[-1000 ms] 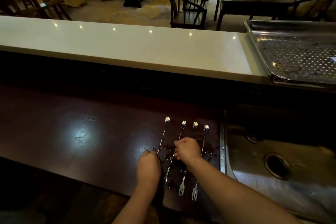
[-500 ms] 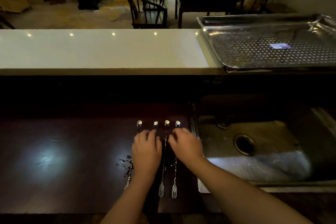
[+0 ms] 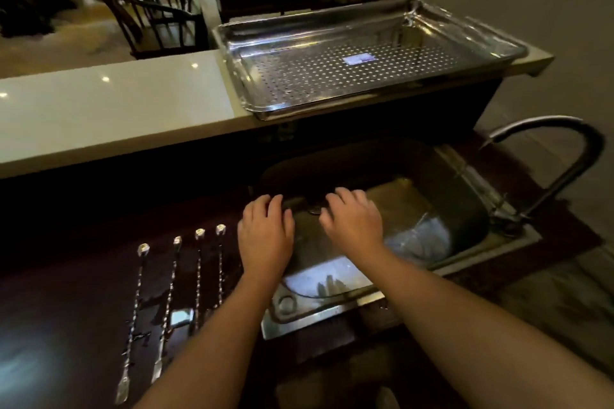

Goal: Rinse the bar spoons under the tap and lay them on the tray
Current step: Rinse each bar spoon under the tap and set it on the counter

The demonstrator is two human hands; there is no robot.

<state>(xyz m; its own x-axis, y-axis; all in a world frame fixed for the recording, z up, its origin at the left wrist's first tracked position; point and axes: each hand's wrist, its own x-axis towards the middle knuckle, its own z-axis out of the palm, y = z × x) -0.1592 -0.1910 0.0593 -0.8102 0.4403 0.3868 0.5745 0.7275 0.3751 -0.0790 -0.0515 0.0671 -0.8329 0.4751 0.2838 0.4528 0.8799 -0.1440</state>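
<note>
**Empty hands over the sink, spoons on the counter**

While both bare hands hover palm down above the stainless steel sink basin (image 3: pixel 442 209), neither holds anything. The left hand (image 3: pixel 265 236) has its fingers loosely spread and slightly curled over the basin's left edge; the right hand (image 3: pixel 354 219) sits just beside it, fingers likewise relaxed and apart, an open grip touching nothing that can be seen.

Four long, thin silver bar spoons with twisted stems (image 3: pixel 179 289) lie side by side on the dark, glossy wooden counter (image 3: pixel 66 309), left of the sink, small rounded ends pointing away. Dark wet patches surround them.

A curved dark metal tap (image 3: pixel 571 149) arches over the basin's right side. No water can be made out at its spout.

On the raised pale stone ledge (image 3: pixel 109 116) behind the sink rests a shiny rectangular perforated steel tray (image 3: pixel 365 30), its floor dotted with small round holes.
</note>
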